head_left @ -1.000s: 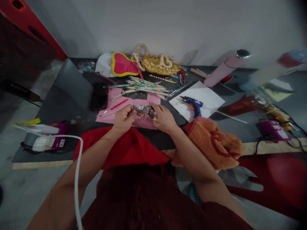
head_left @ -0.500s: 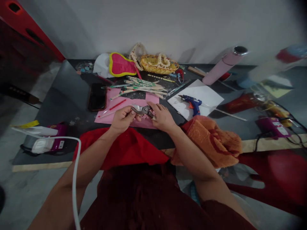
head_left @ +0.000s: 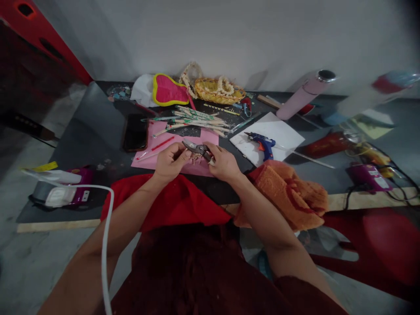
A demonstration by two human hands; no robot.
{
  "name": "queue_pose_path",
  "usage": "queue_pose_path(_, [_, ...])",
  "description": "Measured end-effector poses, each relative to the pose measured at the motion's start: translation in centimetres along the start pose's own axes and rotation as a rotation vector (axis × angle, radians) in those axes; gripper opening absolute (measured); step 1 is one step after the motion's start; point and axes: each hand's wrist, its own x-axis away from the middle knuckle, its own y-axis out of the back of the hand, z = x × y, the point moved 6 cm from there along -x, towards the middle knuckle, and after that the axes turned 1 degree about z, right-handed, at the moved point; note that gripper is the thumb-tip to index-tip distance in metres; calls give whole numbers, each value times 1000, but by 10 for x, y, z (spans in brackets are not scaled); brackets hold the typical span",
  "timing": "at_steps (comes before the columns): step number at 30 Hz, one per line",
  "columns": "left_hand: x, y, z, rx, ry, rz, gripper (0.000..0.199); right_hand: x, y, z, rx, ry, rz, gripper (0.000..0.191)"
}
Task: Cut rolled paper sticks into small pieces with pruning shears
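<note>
My right hand point(head_left: 223, 162) is wrapped round the handles of pruning shears point(head_left: 197, 148), whose metal jaws point left. Close to the jaws, my left hand point(head_left: 170, 161) is closed with thumb and fingers together; what it grips, if anything, is too small to make out. Beneath both hands lies a pink sheet point(head_left: 154, 135) with small cut pieces point(head_left: 196, 160) scattered on it. A red stick point(head_left: 163, 143) rests on the sheet left of the shears. Beyond them is a pile of thin paper-wrapped sticks point(head_left: 197, 119).
A blue glue gun point(head_left: 265, 144) lies on a white board point(head_left: 282, 129) to the right, near a pink flask point(head_left: 305, 95). A phone point(head_left: 135, 132) is at left. Behind stand a yellow basket point(head_left: 210, 94) and a pink-and-yellow shape point(head_left: 169, 90). An orange cloth point(head_left: 290, 192) hangs over the front edge.
The shears have tilted, their jaws now pointing more up and away. My left hand has shifted slightly off the blade, and the small pieces below show more.
</note>
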Motion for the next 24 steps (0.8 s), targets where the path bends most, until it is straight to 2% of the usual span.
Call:
queue_pose_path(4, [1,5,0,-154,19,-69,19,0,0,-1,-24,-4,-15,58])
queue_pose_path(7, [1,6,-3,-165,14,-43,19,-1,0,-1,-29,20,-23,58])
queue_pose_path(11, [-1,1,0,43,114,83,26,-3,0,-4,-41,72,-20,62])
queue_pose_path(16, [-2,-4,4,270,243,175,30,-4,3,-7,-40,107,-5,63])
queue_pose_path(20, [-2,-5,5,325,276,189,29,-3,5,-6,-21,97,9,63])
queue_pose_path(24, [-1,-4,7,337,252,166,28,-2,8,-1,26,60,-14,52])
